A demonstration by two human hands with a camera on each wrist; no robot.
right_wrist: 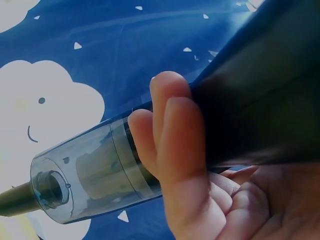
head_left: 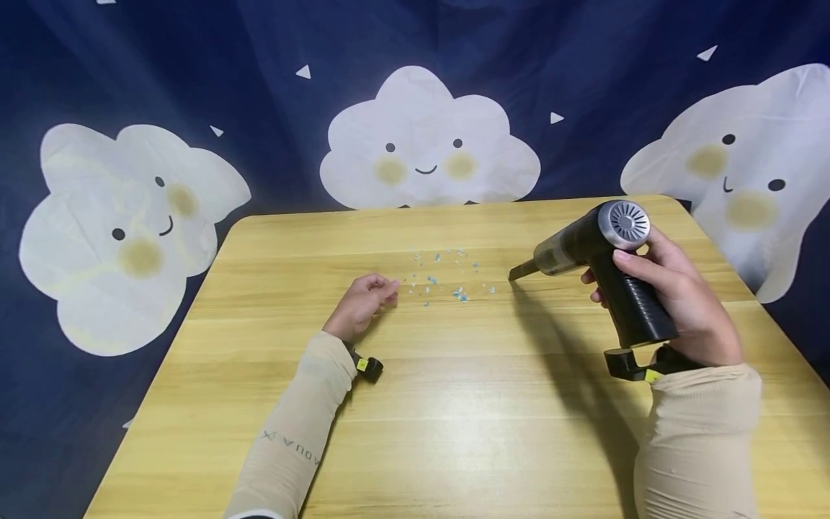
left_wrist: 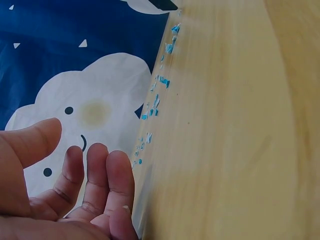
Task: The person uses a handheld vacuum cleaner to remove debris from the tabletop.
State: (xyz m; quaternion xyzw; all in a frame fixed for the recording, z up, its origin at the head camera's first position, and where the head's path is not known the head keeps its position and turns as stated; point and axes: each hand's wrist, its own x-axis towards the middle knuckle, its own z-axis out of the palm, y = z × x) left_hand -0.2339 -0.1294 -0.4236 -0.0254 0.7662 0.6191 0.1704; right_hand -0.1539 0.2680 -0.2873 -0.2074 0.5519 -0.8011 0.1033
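Note:
My right hand (head_left: 687, 303) grips the black handle of a handheld vacuum cleaner (head_left: 632, 288), its fingers wrapped round it and the thumb near the silver vented end. The narrow nozzle (head_left: 524, 270) points left and down, close over the table. In the right wrist view the clear dust cup (right_wrist: 95, 170) shows a filter inside. Small blue and white paper scraps (head_left: 460, 295) lie scattered left of the nozzle. My left hand (head_left: 363, 304) rests at the left side of the scraps, holding nothing, with its fingers loosely bent in the left wrist view.
The light wooden table (head_left: 441, 418) spans the view, its far edge against a dark blue curtain (head_left: 272, 36) printed with smiling clouds and small white triangles. Both wrists wear black camera bands, and beige sleeves (head_left: 292, 425) cover the forearms.

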